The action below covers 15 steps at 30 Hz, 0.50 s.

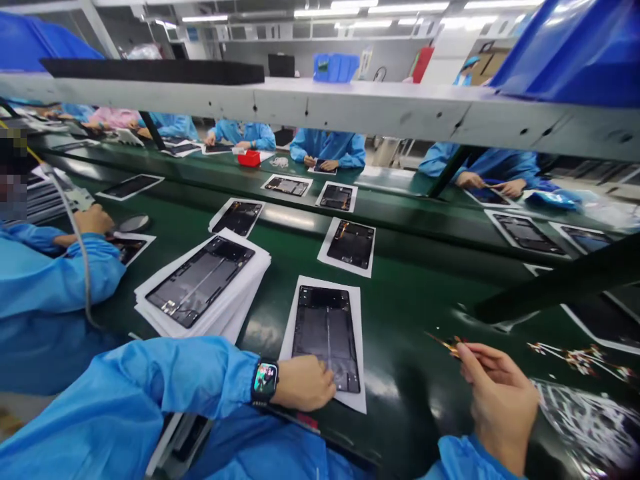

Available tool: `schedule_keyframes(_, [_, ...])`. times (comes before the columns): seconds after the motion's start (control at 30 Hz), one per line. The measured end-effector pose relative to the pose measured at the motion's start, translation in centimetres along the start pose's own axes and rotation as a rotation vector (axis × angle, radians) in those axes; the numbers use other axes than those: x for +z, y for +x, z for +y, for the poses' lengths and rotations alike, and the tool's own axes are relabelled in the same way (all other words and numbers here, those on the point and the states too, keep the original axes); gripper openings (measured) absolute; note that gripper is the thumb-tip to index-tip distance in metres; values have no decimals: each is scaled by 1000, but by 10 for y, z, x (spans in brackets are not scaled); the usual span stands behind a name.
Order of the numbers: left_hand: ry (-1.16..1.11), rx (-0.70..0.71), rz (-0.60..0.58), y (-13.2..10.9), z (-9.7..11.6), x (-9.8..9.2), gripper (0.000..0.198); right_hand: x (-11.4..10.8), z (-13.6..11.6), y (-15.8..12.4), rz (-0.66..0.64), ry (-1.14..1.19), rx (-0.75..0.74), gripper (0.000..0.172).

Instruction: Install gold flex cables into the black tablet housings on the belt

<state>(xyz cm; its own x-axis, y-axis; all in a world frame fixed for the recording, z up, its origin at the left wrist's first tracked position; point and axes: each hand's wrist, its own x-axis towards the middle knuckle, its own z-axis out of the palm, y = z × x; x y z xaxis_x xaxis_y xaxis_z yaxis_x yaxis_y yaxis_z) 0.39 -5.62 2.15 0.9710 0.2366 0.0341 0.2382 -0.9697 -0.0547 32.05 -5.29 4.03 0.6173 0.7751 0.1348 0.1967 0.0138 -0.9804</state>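
Note:
A black tablet back housing (313, 333) lies on a white sheet (357, 400) in front of me. My left hand (306, 383), with a smartwatch at the wrist, rests over the housing's lower part. Its fingers are curled down and closed; whatever is under the fingertips is hidden. To the right, above the green bench, my right hand (500, 393) pinches a small orange-gold flex cable (451, 347) between thumb and fingers. One thin end of it sticks out to the left. Several small cable parts (580, 360) lie loose beyond that hand.
Stacked white sheets carry another housing (200, 280) at left. More housings (351, 243) lie farther back along the green bench (410, 267). A dark slanted post (540, 287) and a clear plastic bag (590, 427) are at right. An overhead shelf (320, 107) crosses above. A co-worker's sleeve (60, 267) is close at left.

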Motion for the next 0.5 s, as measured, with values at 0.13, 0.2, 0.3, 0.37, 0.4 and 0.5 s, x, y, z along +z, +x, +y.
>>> schedule_keyframes(0.13, [-129,-135,-50,-17,11,8,17,-2,-10,-10,-20,-174,-74,38])
schedule_keyframes(0.2, [-179,-283,-33,-20,-3,-1,25,-3,-17,-14,-93,-288,-114,39])
schedule_keyframes(0.3, [-265,-474,137,-16,-24,-22,31,4,-30,-18,-249,-425,-198,39])
schedule_keyframes(0.37, [-395,-500,290,-7,-29,-32,49,14,-41,-21,-406,-441,-230,38])
schedule_keyframes(0.4, [-466,-497,352,-1,-29,-35,60,21,-46,-22,-493,-425,-235,37])
schedule_keyframes(0.5, [-578,-539,474,14,-24,-29,68,46,-64,-24,-729,-357,-241,32])
